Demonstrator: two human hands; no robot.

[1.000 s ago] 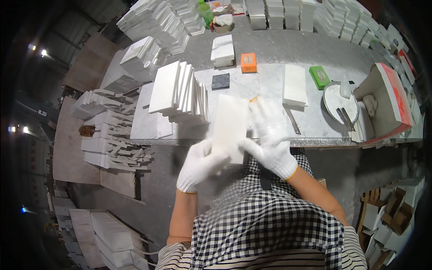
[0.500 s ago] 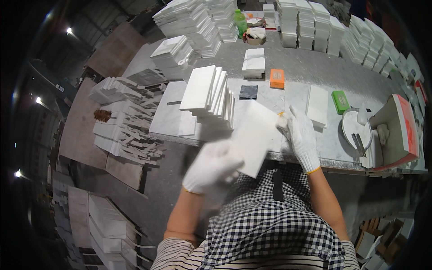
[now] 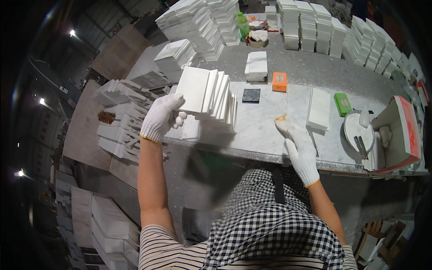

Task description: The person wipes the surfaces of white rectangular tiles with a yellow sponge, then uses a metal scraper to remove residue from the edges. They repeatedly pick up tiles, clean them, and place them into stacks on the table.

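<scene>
My left hand (image 3: pixel 162 118), in a white knit glove with a yellow hem, grips the left edge of the front white tile (image 3: pixel 193 90), thumb on its face and curled fingers below. That tile leans against a stack of similar white tiles (image 3: pixel 227 105). At the bench's front edge, my gloved right hand (image 3: pixel 298 146) is partly closed low over the marble slab, with a bit of yellow at its fingertips. Whatever it may hold is hidden. A thin dark strip (image 3: pixel 313 143) shows just beside it. Beyond this hand lies another white tile (image 3: pixel 318 109).
A black square block (image 3: pixel 251 95), orange box (image 3: pixel 279 82), green box (image 3: pixel 342 104) and round white dish (image 3: pixel 358 130) with a metal tool sit on the bench. An open carton (image 3: pixel 399 132) stands at right. Tall tile stacks (image 3: pixel 193 27) line the back; a green bottle (image 3: pixel 243 26) stands among them.
My left hand has carried a white tile from in front of me leftward to the stack's front. My right hand has let go of that tile and come slightly lower and nearer.
</scene>
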